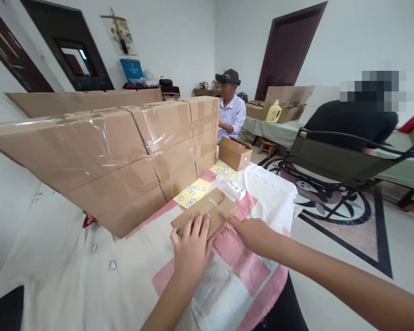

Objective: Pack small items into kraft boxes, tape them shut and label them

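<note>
A small flat cardboard box [209,209] lies on the cloth-covered table in front of me, with a strip of clear tape shining on its top. My left hand [192,243] rests on the near left part of the box, its fingers spread over the top. At the right edge of the same box, my right hand [251,233] has one finger stretched onto the top by the tape. Its other fingers are curled and partly hidden. Just beyond the box is a white device [235,189], and yellow sheets [182,196] with small white labels lie behind.
Stacked, taped cartons [124,156] form a wall on the left. An open carton [233,154] stands at the table's far end. A co-worker [232,112] sits beyond it. Another person [352,122] sits in a folding chair [338,154] on the right. A yellow jug [273,112] stands behind.
</note>
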Motion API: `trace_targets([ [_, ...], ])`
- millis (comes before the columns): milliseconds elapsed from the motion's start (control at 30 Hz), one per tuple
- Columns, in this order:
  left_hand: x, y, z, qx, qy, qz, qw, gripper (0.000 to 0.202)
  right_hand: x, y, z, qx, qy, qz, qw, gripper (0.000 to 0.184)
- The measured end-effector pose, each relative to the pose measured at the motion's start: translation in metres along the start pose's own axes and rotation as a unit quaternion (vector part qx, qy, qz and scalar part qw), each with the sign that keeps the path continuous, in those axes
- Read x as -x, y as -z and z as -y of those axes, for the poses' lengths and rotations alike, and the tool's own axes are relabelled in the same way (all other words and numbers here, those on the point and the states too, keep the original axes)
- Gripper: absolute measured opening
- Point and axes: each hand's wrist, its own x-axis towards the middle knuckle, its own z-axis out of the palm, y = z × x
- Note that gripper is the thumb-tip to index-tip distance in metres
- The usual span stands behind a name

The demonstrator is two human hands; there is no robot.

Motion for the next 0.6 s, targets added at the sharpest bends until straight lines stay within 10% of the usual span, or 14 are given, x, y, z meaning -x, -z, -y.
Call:
trace_targets([
  [233, -0.004, 0.004, -0.001, -0.057, -0.024, 0.042, 0.997, 0.051, -0.034, 0.004, -0.002, -0.057, 0.084, -0.202, 0.974, 0.051],
  [433, 0.003, -0.005, 0.000, -0.039, 0.008, 0.025, 0.999, 0.052, -0.024, -0.016, -0.012, -0.148, 0.094, -0.182, 0.968, 0.065],
  [600, -0.001, -0.007, 0.008, -0.020, 0.004, 0.064, 0.998, 0.053, -0.043, 0.013, -0.009, -0.129, 0.164, -0.210, 0.955, 0.049],
])
